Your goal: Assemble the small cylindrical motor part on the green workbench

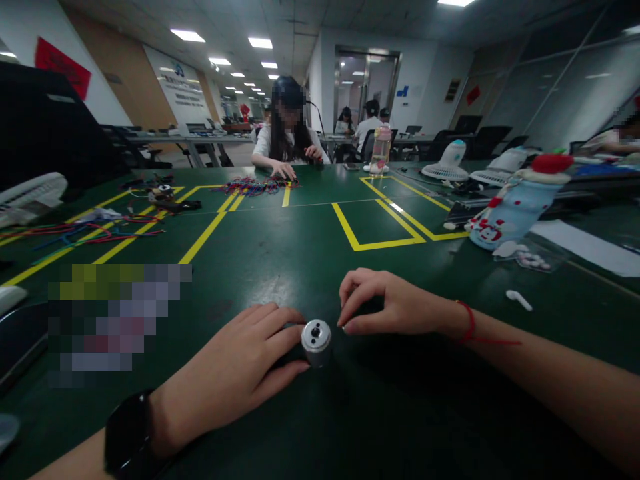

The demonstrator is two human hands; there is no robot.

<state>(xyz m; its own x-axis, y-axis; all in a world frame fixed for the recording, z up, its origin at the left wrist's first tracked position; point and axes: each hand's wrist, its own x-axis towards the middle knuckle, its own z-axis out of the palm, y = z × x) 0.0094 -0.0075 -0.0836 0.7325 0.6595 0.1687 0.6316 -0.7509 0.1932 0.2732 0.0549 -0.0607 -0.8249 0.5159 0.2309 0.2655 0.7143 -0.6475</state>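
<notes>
A small silver motor (317, 343), a short metal cylinder with a dark centre and two small holes in its top face, stands upright on the green table. My left hand (235, 353) has its thumb and fingertips closed on the motor's left side. Just to the right of it, my right hand (377, 303) is pinched, thumb against fingertips. A tiny pale bit shows at that pinch, too small to name. A black watch (131, 433) is on my left wrist and a red string bracelet (467, 322) on my right.
A blue bottle (517, 207) stands at right, near a white earbud (519, 300) and white paper (590, 247). Loose wires (115, 230) lie at left. Across the table, a person (287, 133) handles a wire bundle (260, 185). Yellow tape (390, 245) marks the tabletop.
</notes>
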